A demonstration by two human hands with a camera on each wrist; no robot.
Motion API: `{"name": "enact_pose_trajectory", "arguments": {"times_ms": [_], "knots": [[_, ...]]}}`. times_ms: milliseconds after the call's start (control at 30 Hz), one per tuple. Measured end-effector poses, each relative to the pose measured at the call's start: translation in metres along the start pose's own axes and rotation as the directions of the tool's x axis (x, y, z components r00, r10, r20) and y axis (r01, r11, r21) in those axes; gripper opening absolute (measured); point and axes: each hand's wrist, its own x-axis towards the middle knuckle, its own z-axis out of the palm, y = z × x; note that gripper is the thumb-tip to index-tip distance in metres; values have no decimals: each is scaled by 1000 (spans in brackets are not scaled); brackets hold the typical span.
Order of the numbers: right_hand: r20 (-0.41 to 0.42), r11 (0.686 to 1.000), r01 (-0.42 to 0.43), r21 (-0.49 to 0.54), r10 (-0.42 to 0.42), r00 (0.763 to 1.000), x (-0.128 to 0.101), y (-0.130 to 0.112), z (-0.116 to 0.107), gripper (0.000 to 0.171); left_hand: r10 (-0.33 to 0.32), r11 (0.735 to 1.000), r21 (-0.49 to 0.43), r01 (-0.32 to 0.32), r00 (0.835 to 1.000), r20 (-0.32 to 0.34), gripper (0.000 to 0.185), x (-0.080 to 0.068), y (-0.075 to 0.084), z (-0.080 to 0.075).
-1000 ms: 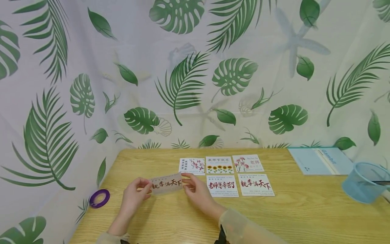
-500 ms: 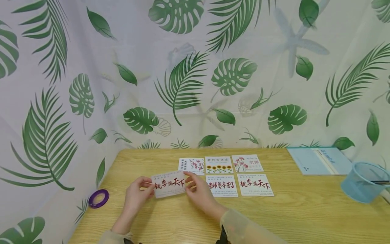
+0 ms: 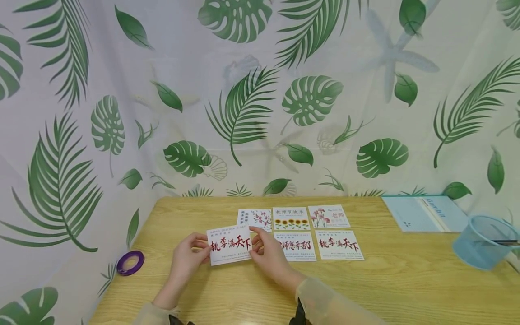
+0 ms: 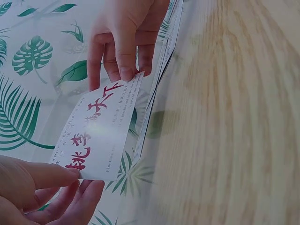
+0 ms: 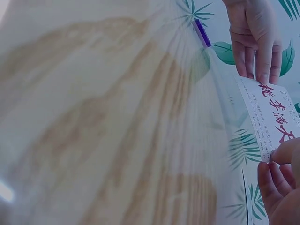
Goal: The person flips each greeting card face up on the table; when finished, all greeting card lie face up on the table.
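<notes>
A white greeting card (image 3: 229, 249) with red brush-style Chinese characters is held up above the table, its printed face toward the head camera. My left hand (image 3: 188, 256) pinches its left edge between thumb and fingers. At the opposite edge, my right hand (image 3: 271, 256) pinches it the same way. Both wrist views show thumbs on the printed face of the card (image 4: 101, 126) and fingers behind it. Just right of my right hand lies a card (image 3: 298, 247) with red writing, partly covered by that hand. Another red-lettered card (image 3: 339, 245) lies beside it.
Behind these lie a plum-blossom card (image 3: 260, 218), a sunflower card (image 3: 290, 218) and a pink-flower card (image 3: 329, 216). A purple tape roll (image 3: 130, 262) sits at the left table edge. A blue folder (image 3: 414, 214) and a blue mesh cup (image 3: 481, 246) stand right. Leaf-print cloth (image 3: 260, 113) hangs behind.
The held card has tilted up from a foreshortened, shaded angle to face the head camera, and both hands have shifted slightly right with it. The other cards stay put.
</notes>
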Motion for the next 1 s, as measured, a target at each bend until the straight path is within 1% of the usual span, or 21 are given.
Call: {"name": "enact_pose_trajectory", "arguments": {"times_ms": [333, 433, 567, 700, 833, 1000], "knots": [[12, 999, -25, -20, 25, 1000, 1, 3, -3, 69, 35, 999, 16, -35, 999, 3, 25, 0, 0, 6], [13, 1000, -27, -6, 27, 1000, 0, 4, -5, 70, 43, 999, 32, -43, 999, 1, 27, 0, 0, 8], [20, 999, -36, 13, 35, 999, -1, 6, -6, 75, 42, 999, 31, -42, 999, -1, 28, 1, 0, 11], [24, 999, -39, -8, 39, 999, -2, 9, -6, 79, 41, 999, 28, -42, 999, 7, 31, 1, -2, 15], [23, 999, -24, -31, 24, 999, -2, 12, -7, 80, 51, 998, 34, -51, 999, 8, 33, 2, -4, 18], [24, 997, -17, -71, 19, 1000, -2, 16, -9, 82, 54, 998, 28, -54, 998, 11, 32, 4, -5, 24]]}}
